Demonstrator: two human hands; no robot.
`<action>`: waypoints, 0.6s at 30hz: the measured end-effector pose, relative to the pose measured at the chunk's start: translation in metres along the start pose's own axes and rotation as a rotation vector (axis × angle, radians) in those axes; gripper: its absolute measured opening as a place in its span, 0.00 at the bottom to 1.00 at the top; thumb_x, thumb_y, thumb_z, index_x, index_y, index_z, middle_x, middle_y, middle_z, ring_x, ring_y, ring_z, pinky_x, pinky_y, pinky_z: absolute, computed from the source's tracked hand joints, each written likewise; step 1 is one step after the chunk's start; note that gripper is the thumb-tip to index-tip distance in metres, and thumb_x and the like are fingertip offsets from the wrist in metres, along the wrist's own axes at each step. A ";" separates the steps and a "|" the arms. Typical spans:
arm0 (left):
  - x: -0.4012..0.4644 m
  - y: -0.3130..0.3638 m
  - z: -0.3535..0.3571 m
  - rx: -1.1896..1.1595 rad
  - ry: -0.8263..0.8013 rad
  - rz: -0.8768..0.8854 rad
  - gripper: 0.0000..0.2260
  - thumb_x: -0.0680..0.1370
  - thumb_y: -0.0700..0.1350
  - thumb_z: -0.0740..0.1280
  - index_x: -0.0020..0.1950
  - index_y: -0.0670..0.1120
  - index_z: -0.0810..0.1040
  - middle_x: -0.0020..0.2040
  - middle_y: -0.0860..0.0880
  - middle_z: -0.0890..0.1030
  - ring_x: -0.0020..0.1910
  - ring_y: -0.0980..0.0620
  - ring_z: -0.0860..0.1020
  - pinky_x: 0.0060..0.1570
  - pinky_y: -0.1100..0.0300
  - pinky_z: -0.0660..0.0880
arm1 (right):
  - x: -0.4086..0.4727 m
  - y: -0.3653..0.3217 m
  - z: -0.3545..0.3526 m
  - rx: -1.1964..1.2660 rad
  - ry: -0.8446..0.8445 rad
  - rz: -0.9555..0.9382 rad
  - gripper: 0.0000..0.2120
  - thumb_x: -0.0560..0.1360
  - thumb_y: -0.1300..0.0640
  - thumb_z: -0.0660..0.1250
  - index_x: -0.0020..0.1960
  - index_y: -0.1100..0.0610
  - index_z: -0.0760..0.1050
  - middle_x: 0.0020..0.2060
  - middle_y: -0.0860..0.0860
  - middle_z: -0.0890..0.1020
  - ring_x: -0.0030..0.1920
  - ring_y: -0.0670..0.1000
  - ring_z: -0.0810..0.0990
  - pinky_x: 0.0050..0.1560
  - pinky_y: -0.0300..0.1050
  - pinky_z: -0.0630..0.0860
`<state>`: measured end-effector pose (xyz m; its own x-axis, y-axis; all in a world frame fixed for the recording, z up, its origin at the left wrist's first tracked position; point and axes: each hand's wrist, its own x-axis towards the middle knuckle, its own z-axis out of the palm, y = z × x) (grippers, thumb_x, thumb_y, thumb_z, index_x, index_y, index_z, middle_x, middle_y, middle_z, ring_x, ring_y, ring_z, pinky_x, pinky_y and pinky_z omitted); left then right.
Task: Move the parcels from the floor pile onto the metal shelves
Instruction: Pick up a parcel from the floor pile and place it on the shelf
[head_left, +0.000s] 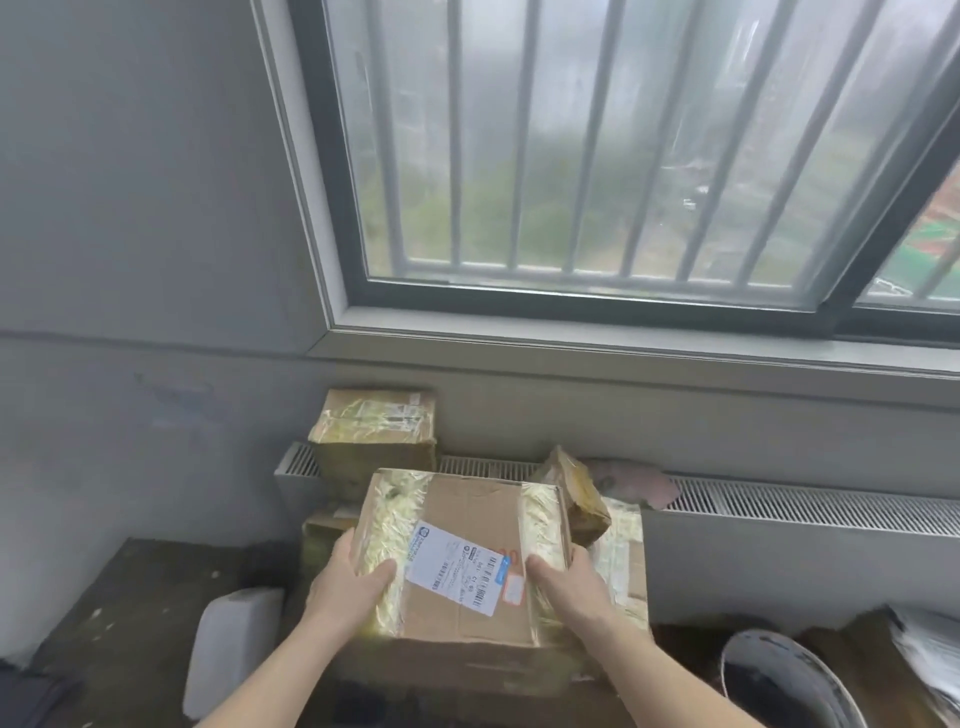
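A taped cardboard parcel (467, 525) with a white shipping label lies on top of the pile under the window. My left hand (348, 582) grips its left edge, thumb on top. My right hand (566, 582) grips its right edge the same way. A second taped parcel (374, 431) rests on the radiator behind it. A small taped parcel (576, 493) leans tilted at the right. More boxes (623, 561) lie underneath, mostly hidden. No metal shelves are in view.
A white radiator (779, 509) runs along the wall below the barred window (597, 156). A white padded bag (234, 654) stands on the floor at the left. A grey bucket (789, 680) and a stack of papers (930, 654) sit at the lower right.
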<state>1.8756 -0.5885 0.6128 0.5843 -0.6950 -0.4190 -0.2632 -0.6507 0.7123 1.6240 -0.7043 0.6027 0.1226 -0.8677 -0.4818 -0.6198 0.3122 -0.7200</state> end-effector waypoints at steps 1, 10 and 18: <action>0.005 -0.005 0.000 0.002 -0.008 -0.010 0.32 0.74 0.56 0.70 0.76 0.55 0.61 0.67 0.53 0.76 0.64 0.46 0.74 0.63 0.46 0.72 | 0.003 0.001 0.005 -0.006 -0.005 0.009 0.32 0.76 0.44 0.66 0.73 0.57 0.61 0.65 0.52 0.76 0.64 0.55 0.75 0.57 0.45 0.71; 0.062 0.030 -0.024 0.081 0.046 0.043 0.27 0.76 0.54 0.68 0.73 0.53 0.65 0.57 0.53 0.76 0.55 0.48 0.73 0.48 0.55 0.68 | 0.024 -0.026 0.020 -0.004 0.086 -0.064 0.33 0.70 0.35 0.68 0.70 0.50 0.66 0.57 0.44 0.79 0.54 0.47 0.79 0.55 0.48 0.76; 0.104 0.083 -0.048 0.011 0.039 0.183 0.30 0.77 0.59 0.66 0.76 0.52 0.62 0.69 0.49 0.73 0.66 0.44 0.72 0.61 0.49 0.69 | 0.065 -0.088 0.000 0.122 0.217 -0.125 0.28 0.74 0.41 0.69 0.69 0.51 0.68 0.58 0.46 0.79 0.55 0.48 0.79 0.52 0.45 0.77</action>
<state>1.9508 -0.7004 0.6554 0.5550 -0.7898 -0.2612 -0.3757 -0.5181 0.7684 1.6864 -0.7879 0.6344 0.0155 -0.9608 -0.2768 -0.5105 0.2304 -0.8284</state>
